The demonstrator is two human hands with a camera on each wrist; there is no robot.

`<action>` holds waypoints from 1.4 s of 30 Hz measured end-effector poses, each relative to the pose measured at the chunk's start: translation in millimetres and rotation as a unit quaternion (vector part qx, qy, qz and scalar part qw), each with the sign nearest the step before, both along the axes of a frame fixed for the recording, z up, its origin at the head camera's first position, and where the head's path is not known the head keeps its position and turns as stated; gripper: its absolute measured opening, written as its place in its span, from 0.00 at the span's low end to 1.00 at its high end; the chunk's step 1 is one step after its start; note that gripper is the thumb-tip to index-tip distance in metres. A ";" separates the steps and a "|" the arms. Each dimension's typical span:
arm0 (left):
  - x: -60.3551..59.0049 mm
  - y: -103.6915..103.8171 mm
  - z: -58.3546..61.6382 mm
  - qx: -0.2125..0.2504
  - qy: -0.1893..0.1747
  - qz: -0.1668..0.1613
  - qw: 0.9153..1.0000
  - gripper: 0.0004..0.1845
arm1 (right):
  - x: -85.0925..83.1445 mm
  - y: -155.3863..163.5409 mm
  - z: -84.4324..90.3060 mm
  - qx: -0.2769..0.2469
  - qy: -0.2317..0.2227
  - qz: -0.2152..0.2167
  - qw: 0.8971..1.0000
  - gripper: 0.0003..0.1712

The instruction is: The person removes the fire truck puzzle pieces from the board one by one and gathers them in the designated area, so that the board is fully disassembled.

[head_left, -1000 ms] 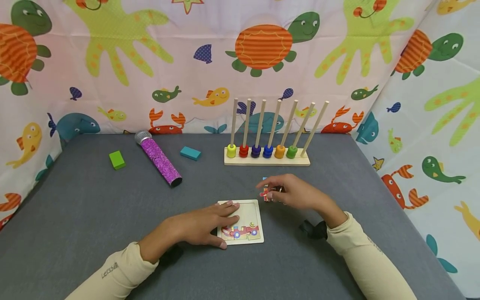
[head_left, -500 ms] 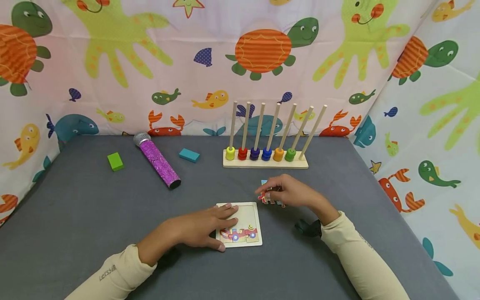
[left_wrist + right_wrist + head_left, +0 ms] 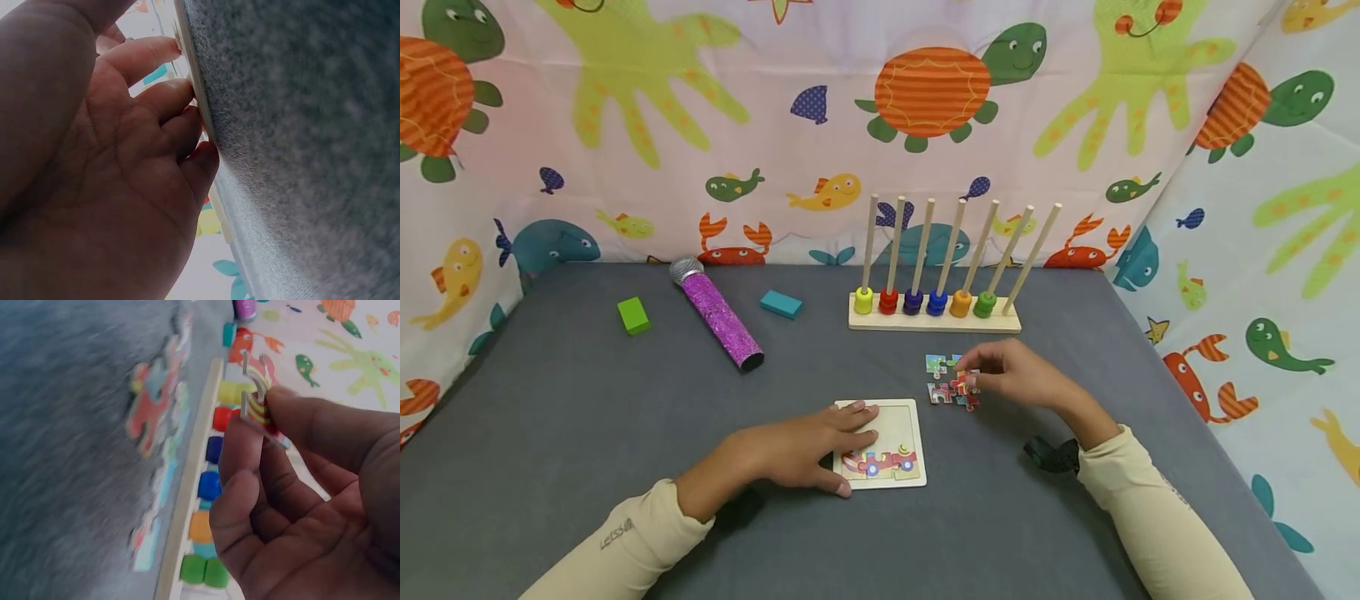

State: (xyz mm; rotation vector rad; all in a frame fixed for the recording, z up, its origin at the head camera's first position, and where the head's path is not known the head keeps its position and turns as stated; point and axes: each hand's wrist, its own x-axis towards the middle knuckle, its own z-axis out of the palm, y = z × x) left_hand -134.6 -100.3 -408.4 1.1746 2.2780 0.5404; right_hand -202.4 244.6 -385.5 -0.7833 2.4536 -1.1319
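I see my left hand (image 3: 808, 450) lying flat on the puzzle board (image 3: 904, 422), fingers straight and pressing its left half down against the grey tabletop (image 3: 587, 433). The left wrist view confirms it: the fingertips (image 3: 187, 94) sit on the board's thin edge, holding nothing. The board lies near the front middle of the tabletop, with a strip of pieces already seated along its near edge, showing a red car.

My right hand (image 3: 1011, 375) is off to the right of the board and a little beyond it, over the loose puzzle pieces (image 3: 946, 379). Thumb and forefinger are pinched on one puzzle piece (image 3: 259, 403); in the right wrist view it stands clear of the tabletop, edge-on, with red and yellow print. The remaining loose pieces lie in a small cluster just left of that hand, flat on the tabletop, between the board and the bead rack (image 3: 934, 315).

The bead rack stands further back, a wooden base with seven upright rods and six coloured beads at their feet. To the left of it lie a teal block (image 3: 781, 305), a glittery purple microphone (image 3: 718, 315) at a slant, and a green block (image 3: 633, 316), each apart from the others. A sea-animal printed cloth (image 3: 820, 125) walls the back and sides.
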 end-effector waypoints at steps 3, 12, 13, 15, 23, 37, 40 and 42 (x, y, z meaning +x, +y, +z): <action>-0.2 -2.7 1.4 -0.003 0.003 -0.002 1.000 0.39 | -1.5 7.4 -4.3 0.001 -0.010 0.004 1.000 0.10; -0.4 -0.7 -0.5 -0.006 0.011 -0.006 1.000 0.39 | -9.8 31.9 -16.0 0.028 -0.034 0.018 0.999 0.10; -0.9 2.0 -1.4 -0.003 0.013 -0.011 1.000 0.39 | -8.6 36.0 -16.4 0.030 -0.035 0.016 0.999 0.10; -1.4 6.2 -3.5 0.001 0.020 -0.019 1.000 0.39 | -6.7 42.8 -17.8 0.035 -0.039 0.012 0.999 0.10; -0.4 0.3 -3.9 -0.005 0.001 0.007 1.000 0.40 | -6.3 40.0 -23.6 0.052 -0.014 -0.008 0.998 0.12; -0.7 -1.1 2.9 -0.018 0.015 -0.001 1.000 0.39 | -1.7 34.2 -16.3 0.086 0.065 -0.040 0.993 0.10; 0.6 -0.1 3.1 -0.023 0.018 -0.003 1.000 0.39 | 0.0 36.1 -14.1 0.085 0.062 -0.050 0.993 0.11; -0.1 -0.3 5.0 -0.019 0.012 -0.002 1.000 0.39 | -0.1 34.8 -11.3 0.081 0.066 -0.054 0.993 0.12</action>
